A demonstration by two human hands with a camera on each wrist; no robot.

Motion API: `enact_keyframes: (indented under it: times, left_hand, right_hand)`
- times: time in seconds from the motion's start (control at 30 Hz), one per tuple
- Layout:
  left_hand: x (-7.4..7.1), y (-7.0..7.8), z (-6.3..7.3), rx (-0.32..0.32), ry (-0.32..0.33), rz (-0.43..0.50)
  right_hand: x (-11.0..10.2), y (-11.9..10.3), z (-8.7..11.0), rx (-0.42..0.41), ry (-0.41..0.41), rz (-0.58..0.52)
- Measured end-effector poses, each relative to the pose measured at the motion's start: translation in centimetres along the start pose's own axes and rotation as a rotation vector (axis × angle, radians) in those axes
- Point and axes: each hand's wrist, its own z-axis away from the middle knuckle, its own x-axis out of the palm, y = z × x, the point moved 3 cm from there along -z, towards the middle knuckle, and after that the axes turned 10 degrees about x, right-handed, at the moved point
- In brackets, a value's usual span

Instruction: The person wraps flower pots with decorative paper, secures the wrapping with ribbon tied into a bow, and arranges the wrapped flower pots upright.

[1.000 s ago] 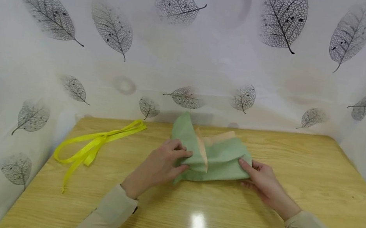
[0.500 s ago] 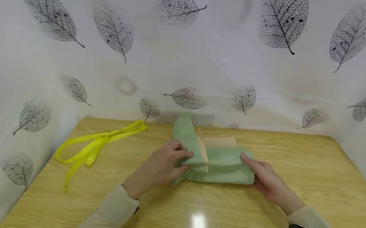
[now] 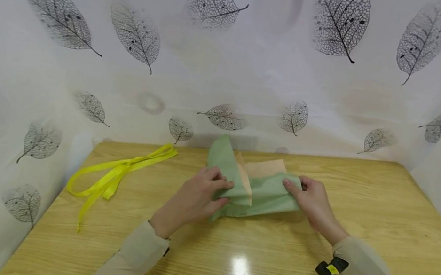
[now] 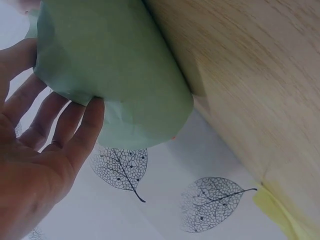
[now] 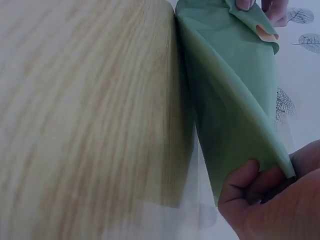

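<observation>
The green sheet [image 3: 267,196] looks matt and papery, the wood-grain table [image 3: 290,271] glossy.

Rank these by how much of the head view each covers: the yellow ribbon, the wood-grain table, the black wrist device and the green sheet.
Largest to smallest:
1. wood-grain table
2. green sheet
3. yellow ribbon, spread widely but thin
4. black wrist device

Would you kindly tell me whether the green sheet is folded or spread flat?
Folded, not flat: the green sheet curls up at the left hand, showing a peach edge, and the right wrist view shows it bent over.
</observation>
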Motion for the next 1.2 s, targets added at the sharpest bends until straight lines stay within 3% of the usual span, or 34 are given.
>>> enact_keyframes:
  times: [0.17, 0.33, 0.43, 0.5, 0.6, 0.87, 0.97, 1.2]
  left_hand:
    - [-0.1, 0.0, 0.1, -0.007, -0.009, 0.007]
    - [0.0, -0.3, 0.1, -0.017, -0.016, 0.022]
    - [0.1, -0.4, 0.1, -0.020, -0.019, 0.023]
    - [0.1, -0.4, 0.2, -0.019, -0.016, 0.022]
    - [0.2, -0.5, 0.2, -0.017, -0.008, 0.020]
    - [0.2, -0.4, 0.2, -0.007, 0.005, 0.007]
    - [0.2, -0.4, 0.1, -0.009, -0.002, 0.008]
    - [0.0, -0.1, -0.2, -0.001, -0.020, -0.005]
  right_hand:
    - [0.2, -0.5, -0.3, 0.026, -0.014, -0.036]
    - [0.4, 0.2, -0.5, 0.163, -0.188, -0.221]
    - [0.5, 0.8, -0.5, 0.259, -0.312, -0.241]
    - [0.6, 1.1, -0.2, 0.296, -0.345, -0.237]
    - [0.7, 1.0, 0.3, 0.315, -0.323, -0.271]
    - [1.5, 1.4, 1.3, 0.362, -0.292, -0.497]
    - [1.5, 1.0, 1.8, 0.330, -0.249, -0.543]
    - [2.6, -2.6, 3.3, 0.157, -0.104, -0.465]
